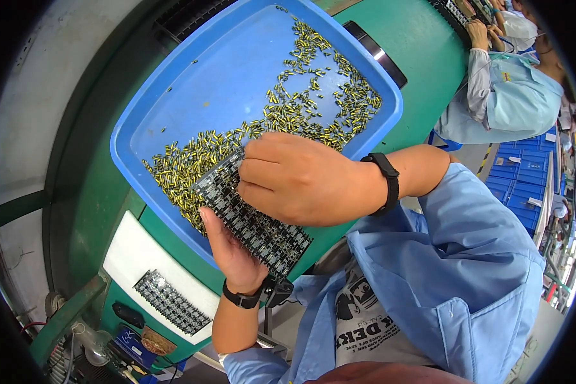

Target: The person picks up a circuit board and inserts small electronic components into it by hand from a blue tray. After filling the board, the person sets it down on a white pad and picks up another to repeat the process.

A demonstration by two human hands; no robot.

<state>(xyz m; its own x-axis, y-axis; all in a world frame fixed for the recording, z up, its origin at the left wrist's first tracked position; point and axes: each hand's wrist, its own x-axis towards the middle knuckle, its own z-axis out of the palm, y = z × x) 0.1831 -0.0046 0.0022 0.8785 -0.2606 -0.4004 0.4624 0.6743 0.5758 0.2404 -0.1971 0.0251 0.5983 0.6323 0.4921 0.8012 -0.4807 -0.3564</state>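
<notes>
Circuit panel (253, 221) is held over the blue tray's (192, 96) near edge, gripped underneath by the left hand (233, 253), while the right hand (294, 179), curled closed, rests on it. Loading seems underway; yellow components (288, 112) likely need picking next.

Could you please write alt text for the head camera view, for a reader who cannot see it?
A person's left hand holds a dark perforated plate under its edge while the right hand presses on top, over a blue tray of small yellow-green cylindrical parts. A second plate lies on a white pad nearby.
</notes>
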